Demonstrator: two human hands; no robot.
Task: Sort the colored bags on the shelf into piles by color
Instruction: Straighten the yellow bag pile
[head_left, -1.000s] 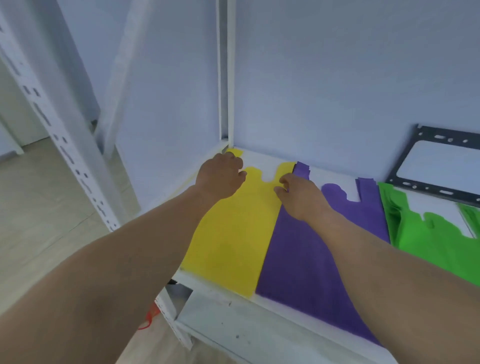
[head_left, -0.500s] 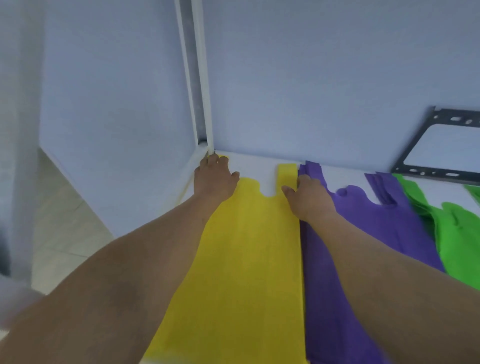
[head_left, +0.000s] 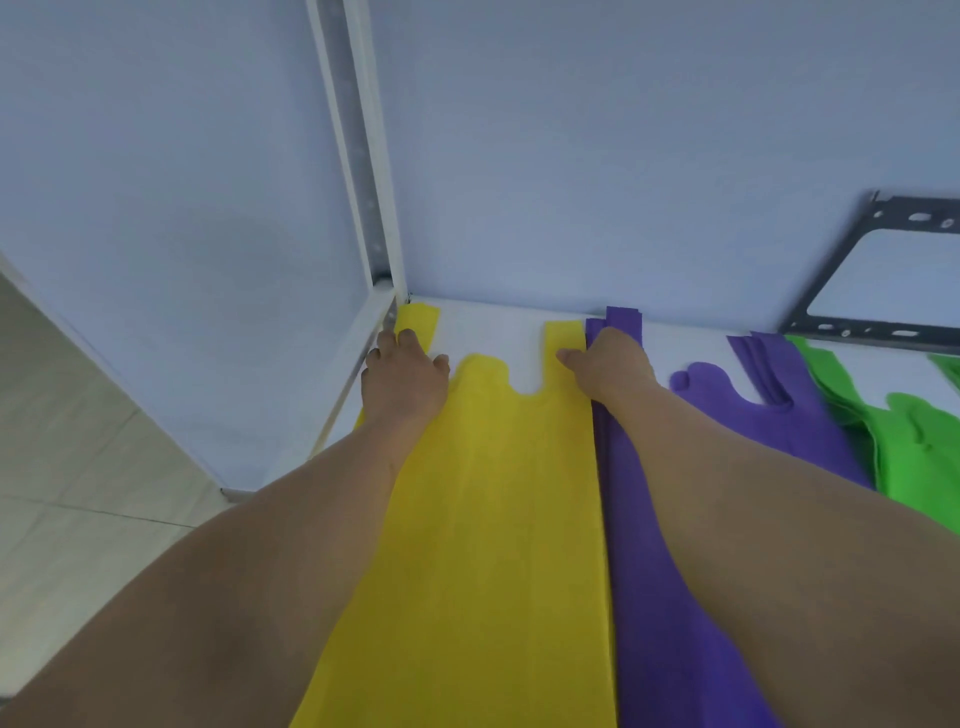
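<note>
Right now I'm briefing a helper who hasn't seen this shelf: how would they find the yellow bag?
Start at the white shelf and its upright post in the back left corner. The yellow bag lies flat there, both handles toward the wall, with the left hand resting on it. It is the leftmost bag, edge to edge with the purple bag.

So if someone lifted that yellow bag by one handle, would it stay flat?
Probably not. The flat yellow fabric bag lies thin and sheet-like on the white shelf, so it would likely droop. It looks light, and may slide easily when pushed.
</note>
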